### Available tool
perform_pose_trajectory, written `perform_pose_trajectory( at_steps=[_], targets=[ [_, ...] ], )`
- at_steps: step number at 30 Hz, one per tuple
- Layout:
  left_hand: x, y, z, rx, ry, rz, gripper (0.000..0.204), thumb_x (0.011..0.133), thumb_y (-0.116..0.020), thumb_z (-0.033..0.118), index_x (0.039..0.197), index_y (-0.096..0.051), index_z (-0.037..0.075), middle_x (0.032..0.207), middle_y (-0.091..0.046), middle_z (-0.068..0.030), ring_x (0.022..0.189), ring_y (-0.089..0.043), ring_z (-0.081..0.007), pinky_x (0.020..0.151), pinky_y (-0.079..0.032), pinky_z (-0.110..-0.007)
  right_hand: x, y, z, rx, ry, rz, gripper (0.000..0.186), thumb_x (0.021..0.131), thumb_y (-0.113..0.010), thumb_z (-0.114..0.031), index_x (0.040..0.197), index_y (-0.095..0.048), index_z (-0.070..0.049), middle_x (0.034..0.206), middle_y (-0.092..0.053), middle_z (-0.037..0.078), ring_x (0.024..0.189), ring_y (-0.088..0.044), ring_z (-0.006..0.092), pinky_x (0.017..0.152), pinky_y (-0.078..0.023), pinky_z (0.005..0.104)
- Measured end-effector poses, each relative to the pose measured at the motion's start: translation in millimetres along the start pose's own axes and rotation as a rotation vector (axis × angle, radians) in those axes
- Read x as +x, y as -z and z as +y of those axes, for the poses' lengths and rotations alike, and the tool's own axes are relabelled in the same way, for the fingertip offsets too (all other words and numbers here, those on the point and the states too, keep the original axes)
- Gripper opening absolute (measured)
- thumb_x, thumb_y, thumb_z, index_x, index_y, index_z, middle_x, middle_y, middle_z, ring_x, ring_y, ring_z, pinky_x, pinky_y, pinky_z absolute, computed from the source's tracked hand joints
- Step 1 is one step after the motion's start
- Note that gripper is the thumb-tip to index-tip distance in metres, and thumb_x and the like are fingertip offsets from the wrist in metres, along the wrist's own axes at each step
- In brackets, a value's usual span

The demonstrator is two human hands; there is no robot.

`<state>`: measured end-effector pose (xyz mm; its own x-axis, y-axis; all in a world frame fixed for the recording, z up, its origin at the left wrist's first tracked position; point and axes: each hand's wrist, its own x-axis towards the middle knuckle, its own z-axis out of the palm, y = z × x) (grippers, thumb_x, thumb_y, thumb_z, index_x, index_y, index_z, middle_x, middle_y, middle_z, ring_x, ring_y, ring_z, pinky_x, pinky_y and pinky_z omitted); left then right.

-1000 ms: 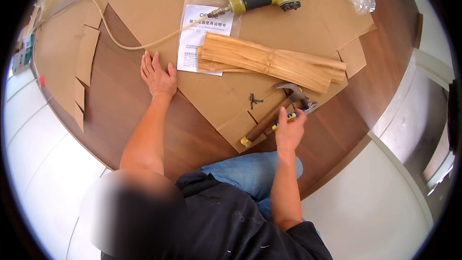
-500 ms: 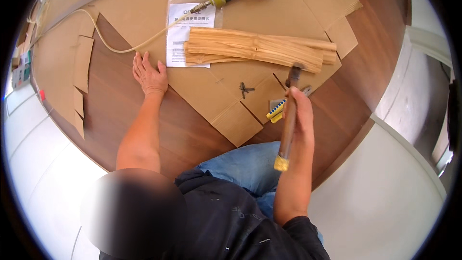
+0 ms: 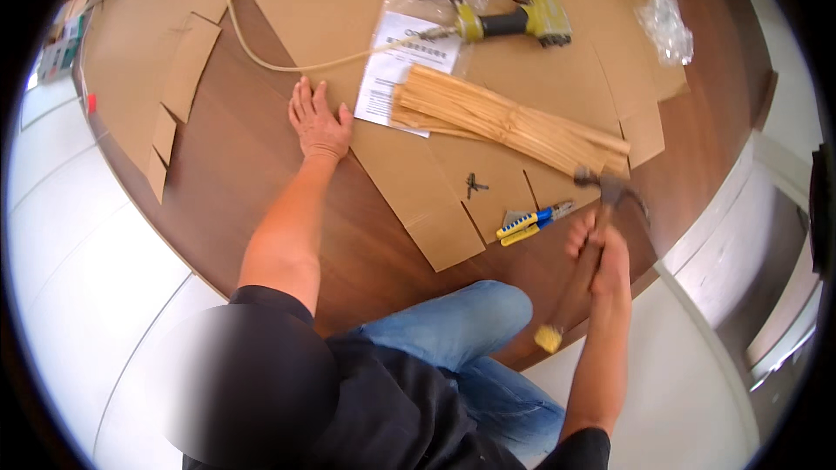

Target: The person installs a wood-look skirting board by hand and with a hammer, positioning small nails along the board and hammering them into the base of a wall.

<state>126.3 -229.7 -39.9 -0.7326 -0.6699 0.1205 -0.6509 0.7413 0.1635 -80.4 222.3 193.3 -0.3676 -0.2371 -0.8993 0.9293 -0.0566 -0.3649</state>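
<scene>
My left hand (image 3: 320,129) rests with its fingers spread on the edge of the cardboard (image 3: 383,174). My right hand (image 3: 601,248) is closed around the wooden handle of a claw hammer (image 3: 592,179), its yellow-tipped end pointing down toward me. Beside the hammer, yellow and blue pliers (image 3: 531,223) lie on the cardboard with a small grey piece under them. Several small dark pieces (image 3: 475,185) lie left of the pliers. Farther up, a stack of narrow wooden strips (image 3: 505,117) lies partly over a printed sheet (image 3: 379,70) in a clear bag.
A yellow-green pneumatic nailer (image 3: 544,17) with a pale hose (image 3: 252,58) sits at the back. Crumpled clear plastic (image 3: 664,28) lies right of it. Brown flooring (image 3: 235,139) shows between cardboard pieces. White panels (image 3: 78,235) and a step edge border the floor at left and right.
The hammer, earlier lying by the pliers, is now lifted in my right hand and has swung out to the right. The view has shifted, and my left hand stays on the cardboard edge.
</scene>
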Motion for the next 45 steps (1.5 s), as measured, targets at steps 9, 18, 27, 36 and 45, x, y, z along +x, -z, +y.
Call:
perform_pose_trajectory(
  at_steps=[9,18,27,36,45],
  targets=[
    [-4,10,-2,-0.045,-0.018,-0.028,0.064,0.091,-0.063,0.034,0.146,-0.045,0.005,0.164,-0.029,-0.0227,0.153,-0.026,-0.0397,0.124,-0.02,-0.058,-207,65,96,-0.358,-0.24,0.295,0.012,0.075,-0.059,-0.004,0.087,-0.058,-0.006,0.072,-0.06,0.008,0.063,-0.061,0.0208,0.06,-0.052,0.034],
    [0,-1,-13,-0.03,-0.078,0.057,0.061,0.097,-0.061,0.036,0.148,-0.045,0.007,0.161,-0.035,-0.0218,0.15,-0.031,-0.0395,0.122,-0.025,-0.057,-223,40,235,0.019,-0.396,0.421,0.016,0.087,-0.063,-0.001,0.098,-0.054,-0.008,0.084,-0.056,0.006,0.074,-0.06,0.02,0.064,-0.055,0.0371],
    [-156,157,182,-0.598,0.041,-0.801,0.03,0.099,-0.057,0.023,0.121,-0.066,0.005,0.118,-0.068,-0.0236,0.108,-0.065,-0.0416,0.092,-0.053,-0.051,-289,35,285,-0.117,-0.241,0.255,0.012,0.086,-0.064,0.0,0.094,-0.059,-0.007,0.078,-0.06,0.006,0.067,-0.062,0.0193,0.062,-0.056,0.0362],
    [-369,469,164,-1.282,0.646,-1.592,0.035,0.107,-0.053,0.034,0.103,-0.074,0.005,0.101,-0.076,-0.0085,0.093,-0.071,-0.0179,0.084,-0.056,-0.036,-437,-64,269,-0.522,0.087,0.319,0.008,0.085,-0.059,-0.002,0.093,-0.058,-0.002,0.079,-0.06,0.007,0.069,-0.06,0.0186,0.064,-0.051,0.033],
    [-182,815,110,-2.692,1.043,-0.934,0.039,0.109,-0.048,0.032,0.125,-0.063,-0.001,0.127,-0.064,-0.0174,0.116,-0.064,-0.0289,0.104,-0.052,-0.039,-647,-359,118,-1.257,1.077,-0.201,0.023,0.08,-0.066,-0.004,0.102,-0.065,0.001,0.109,-0.065,0.019,0.106,-0.06,0.0378,0.094,-0.049,0.0448]
  ],
)
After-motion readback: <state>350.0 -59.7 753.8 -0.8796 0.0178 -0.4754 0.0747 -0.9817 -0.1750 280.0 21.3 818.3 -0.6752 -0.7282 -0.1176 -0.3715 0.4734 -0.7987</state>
